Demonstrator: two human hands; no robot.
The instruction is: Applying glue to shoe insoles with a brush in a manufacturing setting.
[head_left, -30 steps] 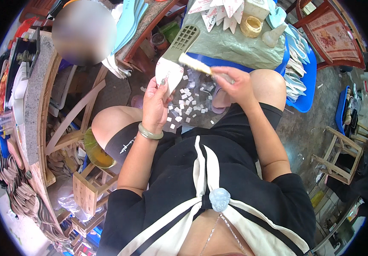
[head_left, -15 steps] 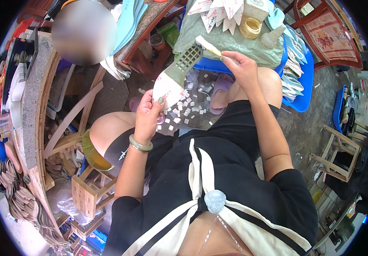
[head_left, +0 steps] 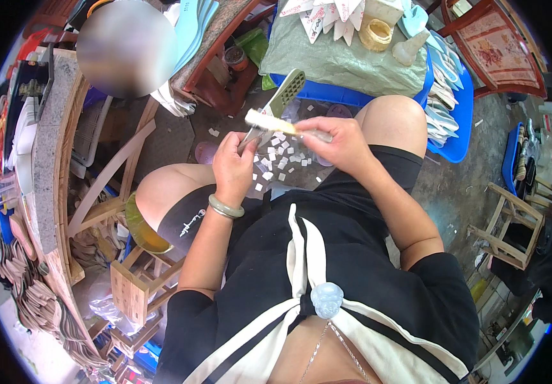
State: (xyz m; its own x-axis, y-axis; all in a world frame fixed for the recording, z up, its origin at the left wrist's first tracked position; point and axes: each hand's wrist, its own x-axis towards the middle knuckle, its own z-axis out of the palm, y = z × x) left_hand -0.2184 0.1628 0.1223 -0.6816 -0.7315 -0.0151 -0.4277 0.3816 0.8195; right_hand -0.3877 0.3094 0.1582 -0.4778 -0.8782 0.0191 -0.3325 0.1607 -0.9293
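My left hand [head_left: 234,168] is closed around the near end of an olive-green insole [head_left: 285,91] with a grid of holes at its far end. The insole is tilted and seen nearly edge-on, standing out over the floor between my knees. In my right hand [head_left: 340,142] is a brush [head_left: 269,123] with pale, yellowish bristles. The brush lies across the insole close to my left fingers; whether the bristles touch it is hard to tell. Beyond, a yellow-crusted pot [head_left: 376,35] and several white triangular pieces [head_left: 314,24] rest on a green sheet [head_left: 340,67].
A blue tub [head_left: 449,152] with pale insoles stands at the far right. Small white squares [head_left: 281,151] litter the floor. Wooden stools [head_left: 129,291] flank me, and a bench [head_left: 44,217] runs along the left. Light blue insoles [head_left: 193,38] lie on a table at the far left.
The brush has come left and nearer, from beyond the insole's far end to across it near my left hand. My left hand has turned the insole from face-on to nearly edge-on.
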